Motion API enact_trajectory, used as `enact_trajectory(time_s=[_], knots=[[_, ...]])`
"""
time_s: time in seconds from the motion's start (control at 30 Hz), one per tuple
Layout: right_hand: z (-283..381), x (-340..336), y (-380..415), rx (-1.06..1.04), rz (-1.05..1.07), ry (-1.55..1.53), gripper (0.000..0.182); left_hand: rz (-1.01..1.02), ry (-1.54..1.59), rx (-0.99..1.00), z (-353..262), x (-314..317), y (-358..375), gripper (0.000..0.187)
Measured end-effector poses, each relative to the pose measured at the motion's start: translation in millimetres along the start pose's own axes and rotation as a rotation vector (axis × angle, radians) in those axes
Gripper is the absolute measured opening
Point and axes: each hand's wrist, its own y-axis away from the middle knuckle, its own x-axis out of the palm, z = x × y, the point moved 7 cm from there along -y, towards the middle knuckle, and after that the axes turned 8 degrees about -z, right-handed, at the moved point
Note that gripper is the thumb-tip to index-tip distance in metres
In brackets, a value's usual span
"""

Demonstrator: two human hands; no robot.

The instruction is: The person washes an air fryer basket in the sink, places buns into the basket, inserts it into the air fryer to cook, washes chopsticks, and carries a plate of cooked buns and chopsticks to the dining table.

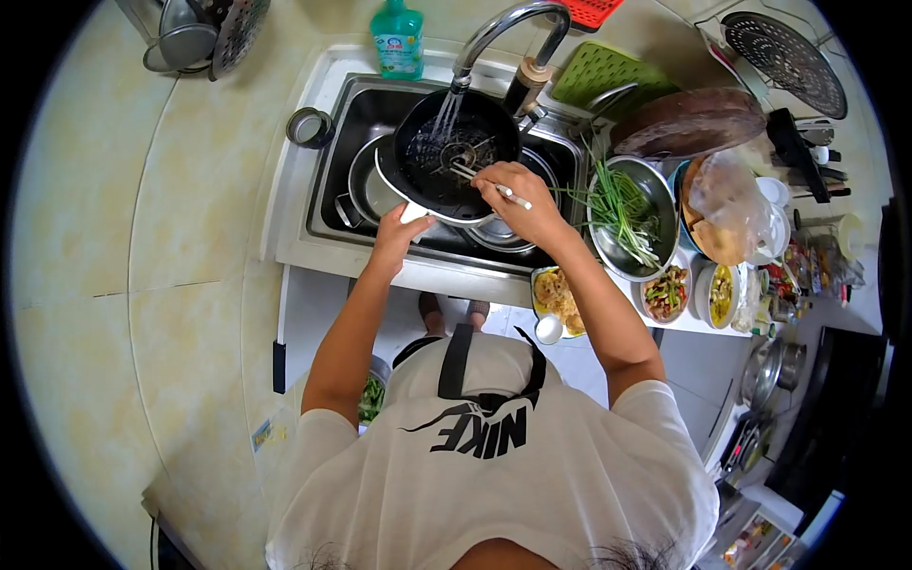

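Pan: the black-lined pan (427,176) is over the middle of the sink (332,142), beneath the faucet (464,68), with water streaming into it; a steel pot (365,185) shows below its left side.
Pan's heading: its mouth faces up; its white handle (413,213) points near and left, so the long axis runs from there to the far right rim.
Pan's handling: probably stiff and fairly weighty with water inside, its wet wall likely slippery; the handle looks the surest hold.
Left hand: the left hand (397,239) is closed around the handle at the pan's near left.
Right hand: the right hand (522,202) is curled, fingers pinching white sticks (513,196) above the pan's near right rim.
Sticks: slim, likely light and rigid, best held toward the thick end; they slant from near right to far left, tips inside the pan. What the tips meet is too unclear to name.
Right counter: a steel bowl (658,180) holds long greens (617,204).
Far edge: a green bottle (397,43) stands behind the sink.
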Motion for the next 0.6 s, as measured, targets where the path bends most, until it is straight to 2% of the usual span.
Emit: enact_trajectory(time_s=[0.17, 0.33, 0.4, 0.6], knots=[[-23.5, 11.8, 1.8, 0.034, 0.023, -0.058, 0.018, -0.117, -0.231, 0.07, 5.5, -12.4, -2.7, 0.028], [-51.8, 32.2, -2.5, 0.158, 0.031, -0.222, 0.02, -0.236, -0.603, 0.19, -30.5, -12.2, 1.1, 0.029], [-59.6, 27.8, -1.2, 0.178, 0.004, -0.172, 0.02, -0.288, -0.766, 0.224, -36.3, -21.4, -2.2, 0.031], [-80.2, 44.5, 12.6, 0.311, 0.103, -0.368, 0.022, -0.393, -0.844, 0.367, -32.7, -35.2, -2.5, 0.031]])
